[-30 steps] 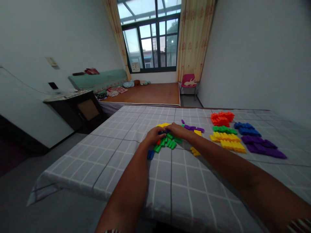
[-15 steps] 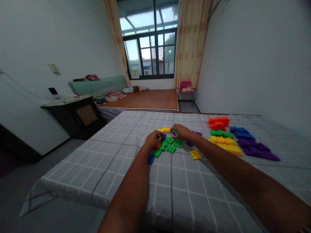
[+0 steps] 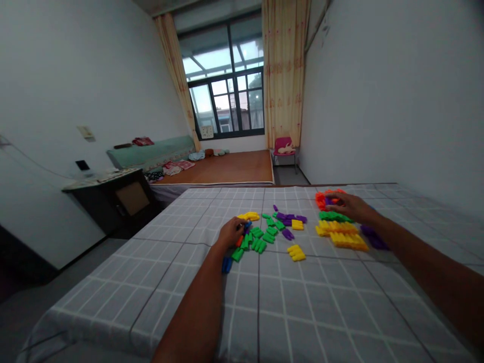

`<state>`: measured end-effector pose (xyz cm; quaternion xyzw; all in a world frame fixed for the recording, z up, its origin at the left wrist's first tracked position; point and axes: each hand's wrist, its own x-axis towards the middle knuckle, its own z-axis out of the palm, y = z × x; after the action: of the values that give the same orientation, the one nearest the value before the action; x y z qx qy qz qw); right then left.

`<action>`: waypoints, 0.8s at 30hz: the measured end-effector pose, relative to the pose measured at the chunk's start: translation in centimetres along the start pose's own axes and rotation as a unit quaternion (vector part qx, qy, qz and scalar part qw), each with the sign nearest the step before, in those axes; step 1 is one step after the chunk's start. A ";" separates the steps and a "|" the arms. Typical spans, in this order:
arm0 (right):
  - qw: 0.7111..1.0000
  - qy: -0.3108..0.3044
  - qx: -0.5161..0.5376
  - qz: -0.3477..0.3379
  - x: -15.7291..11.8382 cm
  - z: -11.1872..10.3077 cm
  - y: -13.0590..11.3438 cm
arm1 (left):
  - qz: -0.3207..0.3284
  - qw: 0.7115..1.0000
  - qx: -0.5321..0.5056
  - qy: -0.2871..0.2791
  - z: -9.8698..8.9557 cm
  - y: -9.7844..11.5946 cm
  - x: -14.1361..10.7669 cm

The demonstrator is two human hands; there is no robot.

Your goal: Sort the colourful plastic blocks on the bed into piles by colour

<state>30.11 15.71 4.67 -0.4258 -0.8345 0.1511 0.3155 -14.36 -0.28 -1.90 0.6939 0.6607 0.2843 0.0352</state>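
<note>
Small ribbed plastic pieces in several colours lie on the table. My left hand [image 3: 231, 232] is closed at the left side of a loose group, its fingertips around small blue and purple pieces [image 3: 247, 225]. Green pieces [image 3: 259, 245] lie just right of it, and yellow ones [image 3: 250, 216] lie beyond its fingers. My right hand [image 3: 350, 206] is over at the sorted rows, pinching a purple piece [image 3: 329, 200] in front of the orange pile [image 3: 321, 201]. Under and beside that hand are a green row [image 3: 335, 217] and yellow rows [image 3: 346, 234].
Grey checked cloth [image 3: 181, 302] covers the table. More purple pieces [image 3: 289, 219] and a yellow piece [image 3: 296, 253] lie mid-table. My right forearm partly covers a purple pile [image 3: 372, 237]. Beyond the table are a bed [image 3: 234, 169], a dark cabinet [image 3: 124, 201] and a pink chair [image 3: 284, 146].
My right hand has moved from the loose group across to the sorted rows on the right, a purple piece in its fingers. My left hand stays at the group. The view has tilted up slightly.
</note>
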 end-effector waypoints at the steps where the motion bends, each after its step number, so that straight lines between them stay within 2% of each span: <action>1: 1.000 0.015 0.002 0.020 -0.5 -1.3 1.7 | 0.000 1.000 0.001 0.000 0.1 -0.1 0.0; 5: 0.994 0.057 0.012 0.096 -3.0 -5.3 7.4 | -0.008 1.000 0.002 -0.001 0.2 -0.4 0.2; 8: 0.988 0.080 0.031 0.128 -5.1 -6.5 9.9 | -0.012 1.000 0.006 -0.001 -0.1 0.0 0.2; 15: 0.972 0.110 0.061 0.197 -7.8 -6.6 12.9 | -0.030 0.999 0.007 -0.006 -0.7 1.0 0.0; 20: 0.975 0.099 0.056 0.190 -8.4 -6.9 15.5 | -0.029 1.000 0.010 0.005 -0.6 0.8 0.1; 24: 0.974 0.102 0.057 0.195 -8.8 -7.4 15.5 | -0.030 1.000 0.006 -0.004 -0.6 0.7 0.2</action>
<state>48.33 17.69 -1.30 -0.5748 -0.6885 0.2130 0.3877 -14.00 -0.35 -1.00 0.6752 0.6826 0.2763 0.0426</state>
